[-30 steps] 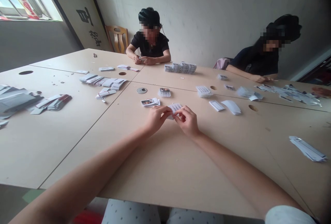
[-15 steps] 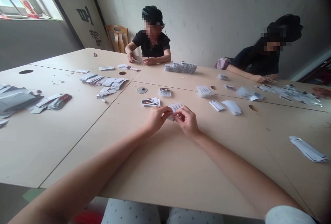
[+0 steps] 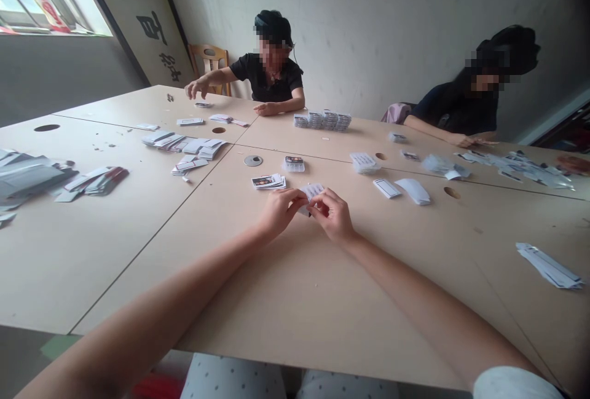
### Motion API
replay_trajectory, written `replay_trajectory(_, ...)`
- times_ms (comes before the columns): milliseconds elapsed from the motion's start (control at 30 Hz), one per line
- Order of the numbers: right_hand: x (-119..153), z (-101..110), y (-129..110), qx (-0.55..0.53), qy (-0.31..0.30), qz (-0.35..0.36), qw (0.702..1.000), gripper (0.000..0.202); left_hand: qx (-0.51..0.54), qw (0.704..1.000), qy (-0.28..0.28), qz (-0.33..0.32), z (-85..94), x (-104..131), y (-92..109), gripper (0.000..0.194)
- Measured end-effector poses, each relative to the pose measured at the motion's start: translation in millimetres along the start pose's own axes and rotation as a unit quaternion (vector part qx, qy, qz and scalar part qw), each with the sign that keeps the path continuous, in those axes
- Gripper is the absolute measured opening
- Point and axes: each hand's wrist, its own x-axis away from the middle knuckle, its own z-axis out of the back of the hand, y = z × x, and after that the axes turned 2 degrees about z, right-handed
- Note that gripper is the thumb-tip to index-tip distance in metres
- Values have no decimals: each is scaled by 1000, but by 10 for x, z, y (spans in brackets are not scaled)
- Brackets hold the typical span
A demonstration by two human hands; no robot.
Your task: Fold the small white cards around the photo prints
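Between my two hands is a small clear plastic tray (image 3: 312, 190) with a white card, partly hidden by my fingers. My left hand (image 3: 282, 209) pinches its left edge. Closed on the near right side, my right hand (image 3: 332, 213) has its fingertips almost touching those of my left. Just beyond my left hand lies a stack of printed cards (image 3: 268, 182). A clear box with a dark printed card (image 3: 294, 164) sits farther back. To the right are a stack of clear trays (image 3: 364, 163), a framed white card (image 3: 386, 188) and a fanned white pile (image 3: 415, 191).
Folded card bundles (image 3: 184, 144) and larger paper piles (image 3: 32, 177) cover the left of the table (image 3: 258, 319). Filled boxes (image 3: 322, 120) stand at the back. Two people (image 3: 276, 79) sit across. White strips (image 3: 549, 265) lie at right.
The person across at the back left has moved a hand leftward, and a card item now lies on the table below it. My hands have hardly moved.
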Motion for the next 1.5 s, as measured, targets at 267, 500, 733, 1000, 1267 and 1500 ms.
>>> replay_trajectory(267,-6,5,-4,-2,-1,9,1000,12,-1,1000,-1,2,20,-11,25,16)
replay_trajectory(500,-3,5,1,4,-7,10,1000,11,-1,1000,3,3,15,-8,18,14)
replay_trajectory(733,14,3,-15,2,0,-3,1000,11,13,999,23,32,83,-58,46,12)
replay_trajectory(1000,27,10,-26,33,51,-5,998,6,14,999,22,32,57,-32,63,12)
replay_trajectory(1267,33,1,-18,52,66,5,996,6,14,1000,14,19,58,-16,96,15)
replay_trajectory(1500,27,-2,-14,51,56,12,997,5,21,1000,11,12,51,-14,107,15)
